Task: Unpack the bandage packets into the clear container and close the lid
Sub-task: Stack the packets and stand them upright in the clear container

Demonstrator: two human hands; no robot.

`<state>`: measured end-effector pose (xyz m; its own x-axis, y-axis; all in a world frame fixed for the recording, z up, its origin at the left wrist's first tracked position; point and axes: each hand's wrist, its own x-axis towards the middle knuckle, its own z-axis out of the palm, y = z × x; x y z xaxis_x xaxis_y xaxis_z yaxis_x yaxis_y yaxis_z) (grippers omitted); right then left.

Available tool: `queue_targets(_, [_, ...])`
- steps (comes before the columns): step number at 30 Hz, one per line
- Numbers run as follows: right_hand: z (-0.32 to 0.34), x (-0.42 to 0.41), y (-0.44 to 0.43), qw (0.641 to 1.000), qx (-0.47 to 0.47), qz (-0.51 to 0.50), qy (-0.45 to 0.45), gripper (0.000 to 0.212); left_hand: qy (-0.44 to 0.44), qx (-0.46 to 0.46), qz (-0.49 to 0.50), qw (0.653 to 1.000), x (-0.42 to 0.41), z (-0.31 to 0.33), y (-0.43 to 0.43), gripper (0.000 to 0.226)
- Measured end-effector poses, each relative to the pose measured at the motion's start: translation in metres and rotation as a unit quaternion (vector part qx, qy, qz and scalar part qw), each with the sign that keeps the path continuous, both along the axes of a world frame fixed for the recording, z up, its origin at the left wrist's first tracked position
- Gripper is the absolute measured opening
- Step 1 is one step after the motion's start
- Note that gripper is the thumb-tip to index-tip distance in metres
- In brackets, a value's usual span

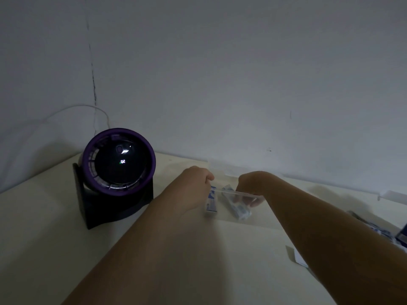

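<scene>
The clear container (267, 213) stands on the table's middle, its lid (220, 167) raised at the back. Two blue-and-white bandage packets lie inside it, one (211, 202) at the left wall and one (235, 206) lying diagonally. My left hand (197, 180) curls over the container's left rim and grips it. My right hand (253, 183) bends down at the wrist, and its fingers reach inside the container beside the diagonal packet. They show only dimly through the clear wall, so I cannot tell whether they hold the packet.
A black-and-purple desk fan (119, 164) stands to the left of my left arm. More bandage packets (374, 227) and a blue-and-white box (403, 236) lie at the right edge, with a white card flap (297, 255) under my right forearm. The wall is close behind.
</scene>
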<state>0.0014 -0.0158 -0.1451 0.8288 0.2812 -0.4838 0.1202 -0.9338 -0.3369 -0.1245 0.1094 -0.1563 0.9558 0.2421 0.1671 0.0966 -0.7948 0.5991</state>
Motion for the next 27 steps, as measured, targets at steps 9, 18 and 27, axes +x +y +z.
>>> queue_targets(9, [0.0,-0.008,0.011,0.996,0.058,-0.025,0.069,0.021,0.003,-0.001,-0.002,1.0,-0.001,0.001,-0.001,0.038])
queue_targets(18, [-0.003,-0.003,0.012,0.985,0.067,-0.093,0.132,0.034,0.009,0.008,-0.003,1.0,-0.003,0.005,-0.003,0.039])
queue_targets(27, [0.003,-0.007,0.015,0.975,0.103,-0.098,0.17,0.019,0.011,0.017,-0.001,1.0,-0.003,0.006,-0.005,0.039])
